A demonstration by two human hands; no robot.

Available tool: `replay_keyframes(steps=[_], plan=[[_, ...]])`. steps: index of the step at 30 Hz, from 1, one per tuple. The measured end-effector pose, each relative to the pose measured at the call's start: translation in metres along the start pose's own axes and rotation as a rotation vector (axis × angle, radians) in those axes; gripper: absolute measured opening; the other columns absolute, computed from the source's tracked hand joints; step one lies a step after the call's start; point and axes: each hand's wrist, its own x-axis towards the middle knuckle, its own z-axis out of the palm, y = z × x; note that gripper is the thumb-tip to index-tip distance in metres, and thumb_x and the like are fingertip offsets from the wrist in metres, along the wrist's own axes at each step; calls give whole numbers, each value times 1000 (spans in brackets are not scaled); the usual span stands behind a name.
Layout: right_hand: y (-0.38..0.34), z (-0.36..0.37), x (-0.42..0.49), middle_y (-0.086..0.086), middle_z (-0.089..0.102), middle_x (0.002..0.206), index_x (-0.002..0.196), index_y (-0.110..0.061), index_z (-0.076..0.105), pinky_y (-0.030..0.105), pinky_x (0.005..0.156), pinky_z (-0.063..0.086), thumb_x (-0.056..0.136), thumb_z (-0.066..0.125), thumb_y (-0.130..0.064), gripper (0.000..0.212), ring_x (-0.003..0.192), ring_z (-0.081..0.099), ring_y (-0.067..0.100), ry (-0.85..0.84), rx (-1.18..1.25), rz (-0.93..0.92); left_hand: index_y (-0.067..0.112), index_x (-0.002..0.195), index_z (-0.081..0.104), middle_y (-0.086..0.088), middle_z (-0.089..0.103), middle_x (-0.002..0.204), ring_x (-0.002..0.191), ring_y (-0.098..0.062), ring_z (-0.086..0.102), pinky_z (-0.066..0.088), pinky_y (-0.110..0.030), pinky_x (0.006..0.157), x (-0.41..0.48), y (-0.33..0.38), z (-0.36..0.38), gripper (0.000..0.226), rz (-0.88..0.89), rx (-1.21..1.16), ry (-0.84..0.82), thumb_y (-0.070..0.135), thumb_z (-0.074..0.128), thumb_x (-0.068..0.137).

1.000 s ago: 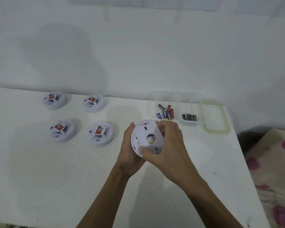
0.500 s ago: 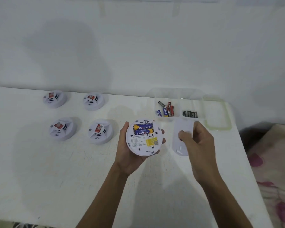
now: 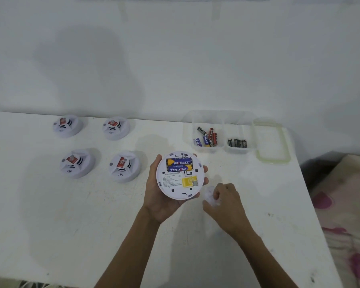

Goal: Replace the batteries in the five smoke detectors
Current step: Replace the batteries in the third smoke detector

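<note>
Near the middle of the counter [image 3: 50,225], cradled back-up in the left hand [image 3: 164,196], fingers curled round the rim of the open smoke detector [image 3: 180,177], 2 blue-and-yellow batteries [image 3: 179,165] exposed side by side in the bay. Right hand [image 3: 224,201] low at the counter just beside it, fingers bent over a blurred white piece, probably the back cover [image 3: 210,196]; hard to tell whether pinching or merely resting on it. Best now to park that cover flat and close by, then pry each cell up from 1 end with a fingertip, keeping the left grip steady and level. Worth noting polarity before lifting. Fresh and spent cells likely split between the 2 compartments of the clear container [image 3: 220,129], mixed colours on the left, dark ones [image 3: 237,143] on the right, lid [image 3: 271,140] beside it. Further left, 4 other detectors [image 3: 77,163] face-up, apparently not yet opened.
</note>
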Motion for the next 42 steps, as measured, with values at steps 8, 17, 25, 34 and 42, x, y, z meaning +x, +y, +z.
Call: replay_keyframes(steps=[8,17,25,34,42], plan=[[5,6,-6,1,48,133,120,-21,52,28,95,41,85,57,-54,49,115,46,19,-22,-399,-61,4,144,34,-28,37,143,129,-47,37,36,-54,104,-1,-3,4,74,-42,-79,-58,53,49,90],[-51,-41,-23,-4,61,83,85,-18,58,15,64,44,87,61,-16,4,73,57,11,395,260,-175,7,137,46,-25,49,135,121,-44,50,46,-53,94,-3,-5,8,72,68,7,127,52,61,83],[-101,-48,-35,-8,66,82,100,-21,62,7,55,44,89,62,-29,14,67,60,2,216,271,-184,16,120,65,-11,63,123,105,-29,62,53,-43,87,-2,-7,14,64,238,156,425,59,35,82],[-119,-43,-37,-8,67,106,113,-24,59,25,82,56,90,61,-31,24,87,63,7,168,293,42,21,96,77,-7,72,104,90,-24,70,58,-37,76,-3,-7,14,59,237,228,429,58,34,81],[-132,-42,-35,-7,62,101,108,-23,55,26,84,56,88,64,-29,22,84,61,5,148,537,254,23,93,77,-8,73,101,87,-24,70,59,-36,74,-3,-10,9,57,260,256,460,54,32,77]])
